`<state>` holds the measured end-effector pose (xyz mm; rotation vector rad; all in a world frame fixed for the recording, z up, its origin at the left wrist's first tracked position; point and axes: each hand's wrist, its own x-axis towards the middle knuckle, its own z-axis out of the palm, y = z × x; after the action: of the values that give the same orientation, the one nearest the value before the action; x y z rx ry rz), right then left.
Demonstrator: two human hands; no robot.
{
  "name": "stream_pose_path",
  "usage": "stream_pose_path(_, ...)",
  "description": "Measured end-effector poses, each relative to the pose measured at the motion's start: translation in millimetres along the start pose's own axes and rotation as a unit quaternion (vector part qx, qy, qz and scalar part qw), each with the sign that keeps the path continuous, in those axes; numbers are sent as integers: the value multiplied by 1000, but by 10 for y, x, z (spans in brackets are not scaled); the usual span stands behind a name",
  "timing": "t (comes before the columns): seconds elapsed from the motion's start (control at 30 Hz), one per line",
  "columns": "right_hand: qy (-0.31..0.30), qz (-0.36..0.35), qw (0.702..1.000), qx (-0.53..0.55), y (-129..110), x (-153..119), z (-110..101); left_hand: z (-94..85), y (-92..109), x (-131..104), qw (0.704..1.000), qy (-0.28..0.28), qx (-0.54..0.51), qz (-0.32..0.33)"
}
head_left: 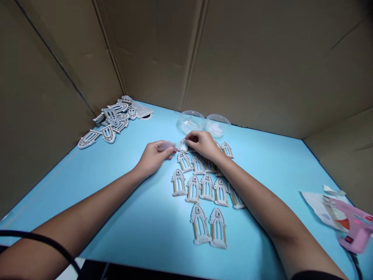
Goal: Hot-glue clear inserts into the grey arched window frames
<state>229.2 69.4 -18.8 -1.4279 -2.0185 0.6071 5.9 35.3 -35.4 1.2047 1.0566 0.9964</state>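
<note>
Blue worktop [122, 202] carries everything we handle, with cardboard walls [262, 58] around it. Our left hand [154, 155] has its grip pinched on a small pale piece [167, 146], blurred, near the middle of the worktop. Our right hand [202, 143] pinches a little white window piece [183, 146] just beside it, fingertips pressed together on its top. Rows of arched window cut-outs [206, 186] lie flat toward the near edge. A heap of similar cut-outs [112, 118] sits at the far left corner, two clear bowls [204, 123] along the far edge, and a pink glue gun [354, 227] at the right edge.
</note>
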Motion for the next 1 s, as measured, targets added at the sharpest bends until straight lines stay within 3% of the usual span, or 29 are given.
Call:
stream_pose_path(0.4,-64,-46,990,-116,-69,-60,22,-7,-9,8,999,-2,36,6)
stream_pose_path(0.57,-68,-46,986,-143,-134,-64,-167,-14,20,-36,993,-21,109,30)
stream_pose_path(0.73,-129,-67,975,-166,-121,-122,-343,2,66,-127,966,-75,228,99)
stream_pose_path(1.0,-165,-115,960,-197,-85,-175,-138,1,27,-133,909,-169,340,173)
